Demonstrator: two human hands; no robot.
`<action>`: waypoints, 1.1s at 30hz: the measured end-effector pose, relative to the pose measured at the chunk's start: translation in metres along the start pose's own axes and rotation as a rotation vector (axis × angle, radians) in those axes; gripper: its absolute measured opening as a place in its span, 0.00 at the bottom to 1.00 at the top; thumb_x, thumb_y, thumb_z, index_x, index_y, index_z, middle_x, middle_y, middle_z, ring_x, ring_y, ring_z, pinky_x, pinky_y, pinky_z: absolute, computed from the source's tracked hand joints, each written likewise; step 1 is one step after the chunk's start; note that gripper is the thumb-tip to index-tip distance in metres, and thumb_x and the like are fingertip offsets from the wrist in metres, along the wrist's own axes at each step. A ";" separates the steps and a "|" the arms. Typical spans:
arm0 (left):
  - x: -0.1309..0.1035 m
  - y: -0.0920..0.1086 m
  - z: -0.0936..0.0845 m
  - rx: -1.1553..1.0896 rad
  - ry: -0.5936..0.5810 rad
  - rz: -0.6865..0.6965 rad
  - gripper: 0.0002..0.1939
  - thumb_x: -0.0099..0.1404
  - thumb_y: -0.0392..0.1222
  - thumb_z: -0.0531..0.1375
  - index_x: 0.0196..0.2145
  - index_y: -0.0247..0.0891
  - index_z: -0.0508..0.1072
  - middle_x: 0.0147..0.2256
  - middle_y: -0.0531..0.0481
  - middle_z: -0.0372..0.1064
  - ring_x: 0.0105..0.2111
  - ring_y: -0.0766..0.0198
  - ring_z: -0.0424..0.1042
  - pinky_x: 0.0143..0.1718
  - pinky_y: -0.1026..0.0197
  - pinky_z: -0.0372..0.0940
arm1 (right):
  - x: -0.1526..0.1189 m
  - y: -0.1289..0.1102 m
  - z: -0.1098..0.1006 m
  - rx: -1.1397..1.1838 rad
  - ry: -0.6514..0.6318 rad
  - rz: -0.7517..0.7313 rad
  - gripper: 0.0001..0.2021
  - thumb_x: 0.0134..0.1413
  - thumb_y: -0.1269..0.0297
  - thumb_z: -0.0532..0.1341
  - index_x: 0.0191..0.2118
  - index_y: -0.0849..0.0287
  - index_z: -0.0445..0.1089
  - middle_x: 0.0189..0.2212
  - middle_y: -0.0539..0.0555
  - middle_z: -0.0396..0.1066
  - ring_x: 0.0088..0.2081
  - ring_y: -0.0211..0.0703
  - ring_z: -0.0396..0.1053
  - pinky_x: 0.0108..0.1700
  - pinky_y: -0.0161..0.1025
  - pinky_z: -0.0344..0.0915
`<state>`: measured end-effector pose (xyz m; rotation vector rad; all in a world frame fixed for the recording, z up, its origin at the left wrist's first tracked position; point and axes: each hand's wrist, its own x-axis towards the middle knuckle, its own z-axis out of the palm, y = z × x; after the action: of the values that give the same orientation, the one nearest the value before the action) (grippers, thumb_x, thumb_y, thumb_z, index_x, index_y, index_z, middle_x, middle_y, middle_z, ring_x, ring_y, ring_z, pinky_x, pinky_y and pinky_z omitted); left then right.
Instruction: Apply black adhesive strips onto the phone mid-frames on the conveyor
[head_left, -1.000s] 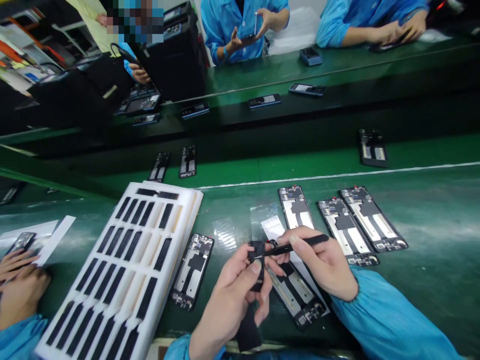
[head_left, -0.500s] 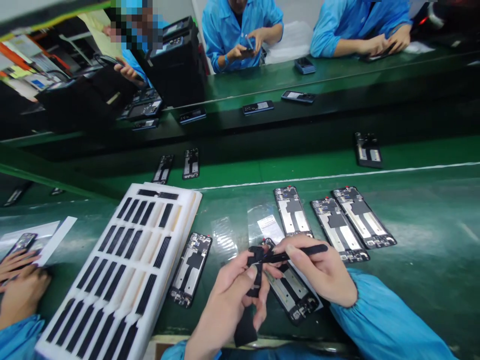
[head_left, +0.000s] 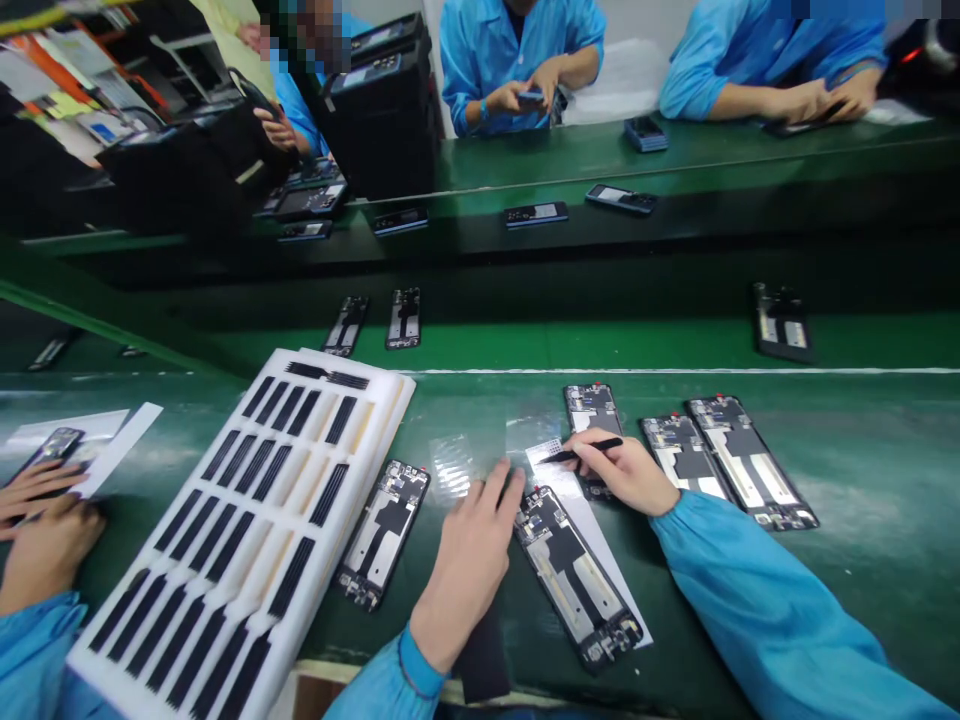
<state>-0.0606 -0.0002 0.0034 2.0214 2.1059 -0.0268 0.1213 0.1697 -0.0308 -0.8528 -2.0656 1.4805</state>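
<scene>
Black tweezers [head_left: 581,452] are held in my right hand [head_left: 626,470], their tip over a white label sheet [head_left: 551,462] with small squares. My left hand [head_left: 472,555] rests palm down, fingers spread, fingertips beside the sheet and the nearest phone frame [head_left: 577,575]. That frame lies tilted over a white paper strip. Another phone frame [head_left: 384,535] lies left of my left hand. A phone frame [head_left: 592,410] is partly hidden behind my right hand, and two more [head_left: 754,465] lie to the right. A black strip [head_left: 482,655] sits under my left wrist.
A white foam tray [head_left: 300,530] of black strips stands at the left. At the far left are another person's hands [head_left: 52,530] on a phone. Beyond a green ledge [head_left: 525,345] with phone frames, people in blue work at a raised bench [head_left: 525,165].
Both hands have parted. The black piece between them is out of my left hand, which has opened onto the table. My right hand has moved up to the label sheet with the tweezers.
</scene>
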 end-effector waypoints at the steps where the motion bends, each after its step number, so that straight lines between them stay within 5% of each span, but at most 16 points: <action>1: 0.002 0.001 0.000 0.060 -0.019 0.039 0.44 0.54 0.18 0.48 0.67 0.42 0.55 0.69 0.46 0.53 0.53 0.52 0.68 0.43 0.57 0.73 | 0.000 0.001 0.000 -0.018 -0.018 -0.020 0.20 0.66 0.48 0.56 0.37 0.60 0.75 0.29 0.55 0.78 0.25 0.39 0.74 0.30 0.35 0.73; 5: 0.007 -0.001 0.001 0.163 -0.046 0.134 0.45 0.54 0.18 0.48 0.68 0.42 0.55 0.71 0.51 0.45 0.49 0.54 0.69 0.40 0.58 0.73 | 0.000 0.007 -0.003 -0.049 -0.047 -0.062 0.17 0.68 0.53 0.55 0.39 0.60 0.75 0.32 0.55 0.78 0.25 0.37 0.72 0.30 0.34 0.71; 18: 0.024 -0.003 0.003 0.186 -0.087 0.223 0.43 0.55 0.18 0.49 0.67 0.38 0.57 0.70 0.49 0.47 0.47 0.53 0.69 0.39 0.53 0.74 | -0.003 0.015 -0.006 -0.025 -0.077 -0.071 0.16 0.68 0.55 0.55 0.41 0.59 0.76 0.31 0.55 0.79 0.26 0.39 0.74 0.32 0.36 0.73; 26: 0.024 -0.004 0.005 0.198 -0.092 0.245 0.41 0.57 0.20 0.49 0.67 0.37 0.58 0.70 0.47 0.48 0.44 0.53 0.70 0.35 0.54 0.73 | 0.004 0.000 -0.011 -0.138 -0.145 -0.163 0.14 0.68 0.59 0.55 0.41 0.58 0.76 0.34 0.55 0.79 0.33 0.41 0.77 0.37 0.36 0.73; 33: 0.021 -0.001 0.007 0.194 -0.067 0.214 0.41 0.56 0.21 0.50 0.67 0.38 0.59 0.70 0.47 0.47 0.44 0.54 0.70 0.35 0.54 0.72 | 0.032 -0.013 -0.017 -0.068 -0.297 -0.062 0.18 0.67 0.52 0.56 0.38 0.60 0.76 0.27 0.54 0.79 0.28 0.42 0.77 0.33 0.36 0.73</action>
<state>-0.0612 0.0195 -0.0074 2.3118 1.9018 -0.2696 0.1077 0.2008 -0.0130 -0.6164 -2.3439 1.5904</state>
